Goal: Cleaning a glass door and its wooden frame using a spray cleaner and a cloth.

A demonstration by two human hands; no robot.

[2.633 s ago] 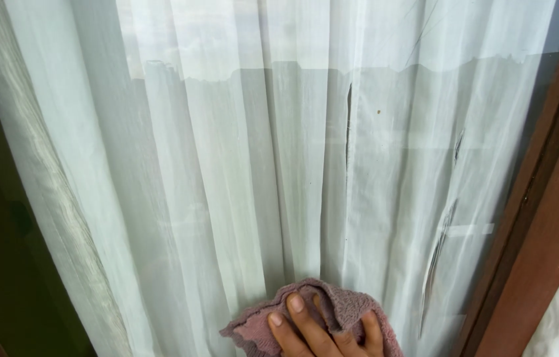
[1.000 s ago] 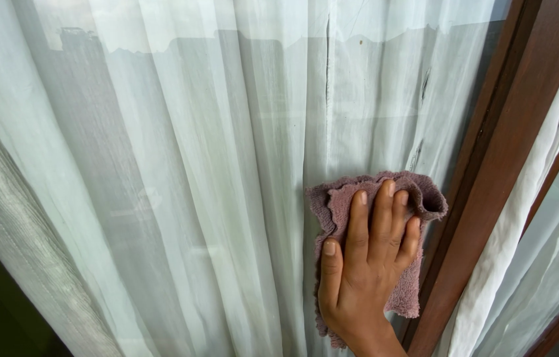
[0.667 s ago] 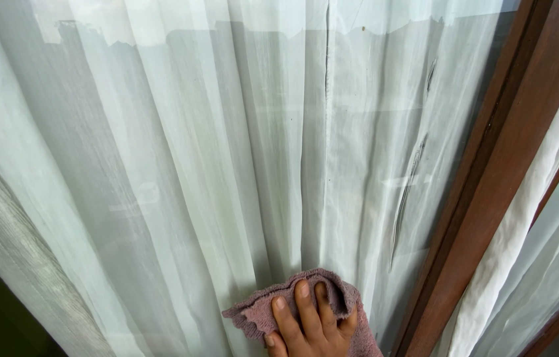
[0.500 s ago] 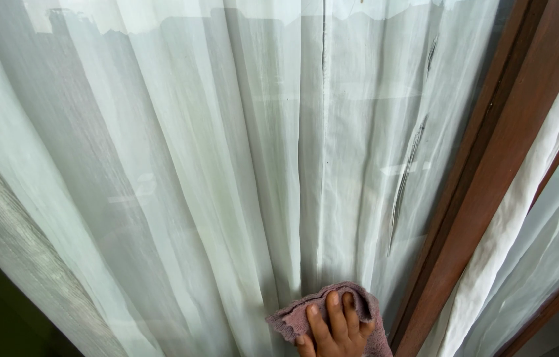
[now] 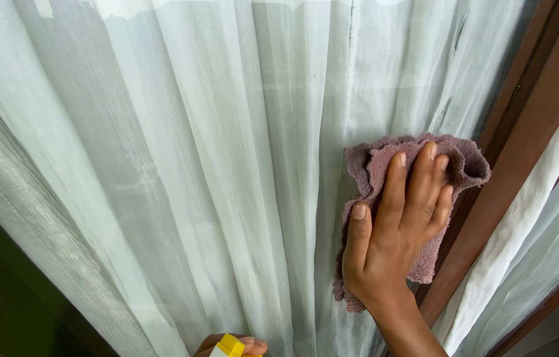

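Observation:
My right hand [image 5: 395, 231] presses a mauve cleaning cloth [image 5: 372, 165] flat against a glass pane [image 5: 240, 165], close to the brown wooden frame [image 5: 524, 132] on the right. The fingers are spread over the cloth, pointing up. At the bottom edge my left hand [image 5: 240, 345] just shows, fingers curled around the yellow top of a spray bottle [image 5: 230, 345]. Most of that hand and the bottle are cut off by the frame edge.
Sheer white curtains [image 5: 160, 132] hang behind the glass in long folds. A second curtain [image 5: 531, 251] shows beyond the wooden frame at the right. A dark green surface [image 5: 1, 291] lies at the lower left.
My right hand has slid the cloth up the glass from the bottom edge to mid-height beside the frame. My left hand with the yellow bottle top has come into view at the bottom.

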